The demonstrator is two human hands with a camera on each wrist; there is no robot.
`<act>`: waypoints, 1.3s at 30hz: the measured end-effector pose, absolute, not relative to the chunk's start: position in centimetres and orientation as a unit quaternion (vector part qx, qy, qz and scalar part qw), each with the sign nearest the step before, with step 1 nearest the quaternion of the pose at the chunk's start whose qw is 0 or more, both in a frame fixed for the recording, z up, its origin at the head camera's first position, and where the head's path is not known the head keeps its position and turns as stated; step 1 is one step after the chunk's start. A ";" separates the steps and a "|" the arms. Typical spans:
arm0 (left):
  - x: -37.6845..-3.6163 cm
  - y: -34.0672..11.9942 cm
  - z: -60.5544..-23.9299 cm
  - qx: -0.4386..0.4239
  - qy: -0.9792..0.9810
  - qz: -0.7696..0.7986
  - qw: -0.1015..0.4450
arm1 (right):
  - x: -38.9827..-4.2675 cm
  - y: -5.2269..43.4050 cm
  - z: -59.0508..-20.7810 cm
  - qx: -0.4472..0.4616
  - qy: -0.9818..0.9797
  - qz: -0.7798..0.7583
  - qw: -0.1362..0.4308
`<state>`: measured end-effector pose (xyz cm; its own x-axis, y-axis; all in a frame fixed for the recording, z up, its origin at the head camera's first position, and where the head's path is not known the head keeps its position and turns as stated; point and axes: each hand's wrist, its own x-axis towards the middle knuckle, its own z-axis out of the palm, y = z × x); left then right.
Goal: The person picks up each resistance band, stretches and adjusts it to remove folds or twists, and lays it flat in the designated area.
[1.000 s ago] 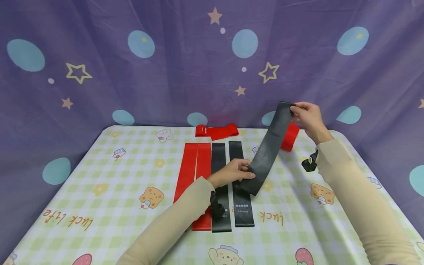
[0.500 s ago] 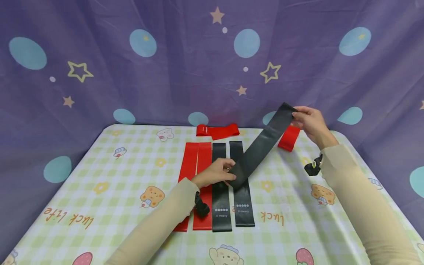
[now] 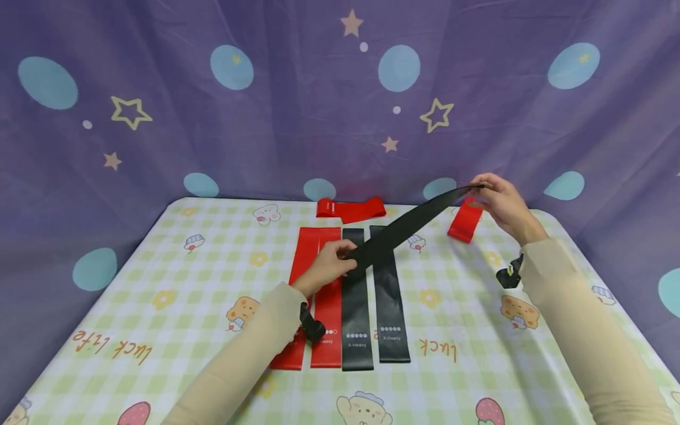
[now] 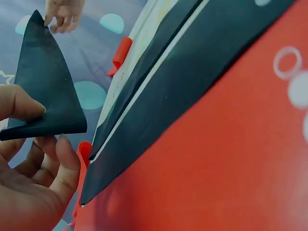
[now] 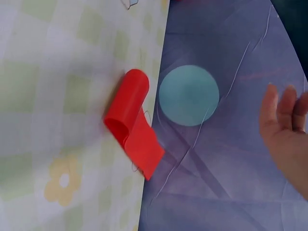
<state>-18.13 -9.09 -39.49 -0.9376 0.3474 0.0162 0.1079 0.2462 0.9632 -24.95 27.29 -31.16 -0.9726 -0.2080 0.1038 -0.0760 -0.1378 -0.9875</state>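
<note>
A black resistance band (image 3: 409, 227) stretches through the air between both hands, slanting up from left to right. My left hand (image 3: 324, 265) pinches its lower end above the flat bands; in the left wrist view the thumb presses on top of that end of the black band (image 4: 45, 72), with fingers beneath. At the far right, my right hand (image 3: 502, 200) pinches the raised end. Beneath lie two flat black bands marked X-Heavy, one at centre (image 3: 355, 313) and one farther right (image 3: 390, 295). Beside them are two red bands (image 3: 329, 295), partly hidden by the left arm.
A loosely folded red band (image 3: 358, 211) lies by the table's back edge. Another curled red band (image 3: 466, 223) sits at the back right, below the right hand. The checked tablecloth (image 3: 175, 330) reaches a purple curtain (image 3: 297, 118) behind.
My left hand has moved left and slightly up with its end of the black band. The right hand has lowered and shifted slightly right, so the band now lies flatter and turned edge-on at the right.
</note>
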 end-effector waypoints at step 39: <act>-18.5 -9.9 -40.3 0.012 0.663 0.748 0.026 | -24.5 27.8 -33.1 -0.114 0.647 -0.749 0.084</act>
<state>-18.46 -9.88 -40.28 -0.9984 0.0551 -0.0158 -0.0224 -0.1206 0.9924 -24.52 27.85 -33.06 -0.9597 -0.2740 0.0623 -0.0218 -0.1482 -0.9887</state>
